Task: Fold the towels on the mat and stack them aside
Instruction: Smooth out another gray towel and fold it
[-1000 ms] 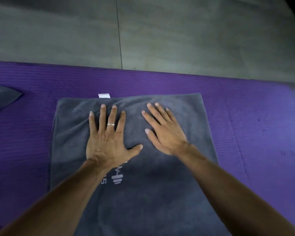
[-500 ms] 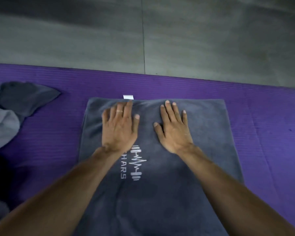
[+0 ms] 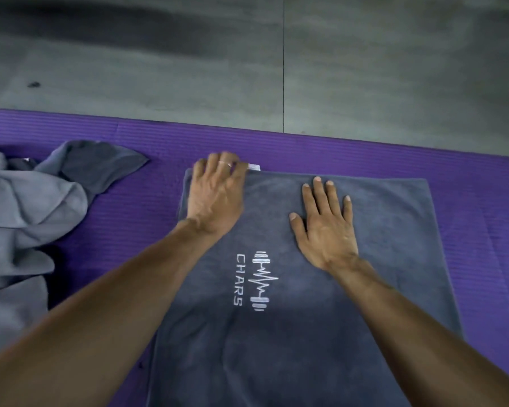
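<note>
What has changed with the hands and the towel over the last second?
The left hand slid from the middle of the flat towel out to its far left corner, beside the white tag, where its fingers now curl over the edge. The right hand drew its fingers together but stays flat on the cloth. The towel still lies spread on the purple mat. The crumpled towels show more only because the camera turned.

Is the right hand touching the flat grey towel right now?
Touching. The head view shows the right hand lying flat, fingers straight, palm down on the flat grey towel, with no gap visible beneath it.
</note>
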`<state>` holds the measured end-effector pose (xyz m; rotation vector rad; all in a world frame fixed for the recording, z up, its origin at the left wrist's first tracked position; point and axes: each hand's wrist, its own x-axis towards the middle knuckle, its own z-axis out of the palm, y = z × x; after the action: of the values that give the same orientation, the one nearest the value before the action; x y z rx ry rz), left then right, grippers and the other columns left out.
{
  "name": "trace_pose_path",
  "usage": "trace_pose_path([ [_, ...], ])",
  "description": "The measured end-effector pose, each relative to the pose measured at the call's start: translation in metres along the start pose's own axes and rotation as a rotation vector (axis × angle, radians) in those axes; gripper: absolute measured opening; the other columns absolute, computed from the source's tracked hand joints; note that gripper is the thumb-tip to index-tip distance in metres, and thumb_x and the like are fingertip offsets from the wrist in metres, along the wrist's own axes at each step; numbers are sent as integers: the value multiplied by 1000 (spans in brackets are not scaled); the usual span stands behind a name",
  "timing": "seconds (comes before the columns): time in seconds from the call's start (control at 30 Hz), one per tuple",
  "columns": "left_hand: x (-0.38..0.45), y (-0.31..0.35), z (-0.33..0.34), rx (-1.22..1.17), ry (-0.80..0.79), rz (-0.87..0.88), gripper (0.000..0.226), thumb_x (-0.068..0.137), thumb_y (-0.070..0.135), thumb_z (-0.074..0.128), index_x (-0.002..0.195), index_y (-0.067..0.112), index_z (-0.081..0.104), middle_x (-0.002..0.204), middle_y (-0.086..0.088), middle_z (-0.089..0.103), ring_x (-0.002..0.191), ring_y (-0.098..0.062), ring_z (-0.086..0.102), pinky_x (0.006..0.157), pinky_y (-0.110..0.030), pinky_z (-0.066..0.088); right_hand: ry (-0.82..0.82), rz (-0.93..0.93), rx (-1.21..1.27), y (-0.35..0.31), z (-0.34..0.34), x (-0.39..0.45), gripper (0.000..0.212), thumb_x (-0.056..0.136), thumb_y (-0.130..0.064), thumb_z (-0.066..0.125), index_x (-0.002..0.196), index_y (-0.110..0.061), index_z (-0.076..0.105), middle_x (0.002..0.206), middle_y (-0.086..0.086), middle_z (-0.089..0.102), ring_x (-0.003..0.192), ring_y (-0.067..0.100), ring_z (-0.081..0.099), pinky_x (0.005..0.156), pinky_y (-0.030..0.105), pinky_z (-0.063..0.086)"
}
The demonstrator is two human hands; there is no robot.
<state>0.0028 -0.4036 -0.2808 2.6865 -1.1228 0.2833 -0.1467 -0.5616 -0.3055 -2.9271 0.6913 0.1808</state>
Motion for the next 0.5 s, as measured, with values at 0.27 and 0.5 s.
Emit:
trace_pose_path([
  [0.27,-34,18,24,59,-355,-139,90,75,83,19,152,38,6,161,-17,-1,144,-49,-7,110,-66,-9,17,-200,-83,66,-5,7,66,94,-52,20,153,-22,28,161,3,20,149,24,17,119,53,16],
  [0.5,-28,34,15,58,-357,-126,87,81,76,32,153,36,4,161,-16,-1,145,-46,-5,109,-69,-6,22,-1,-65,97,-24,9,73,92,-56,14,155,-18,20,162,10,13,149,32,10,119,54,10],
])
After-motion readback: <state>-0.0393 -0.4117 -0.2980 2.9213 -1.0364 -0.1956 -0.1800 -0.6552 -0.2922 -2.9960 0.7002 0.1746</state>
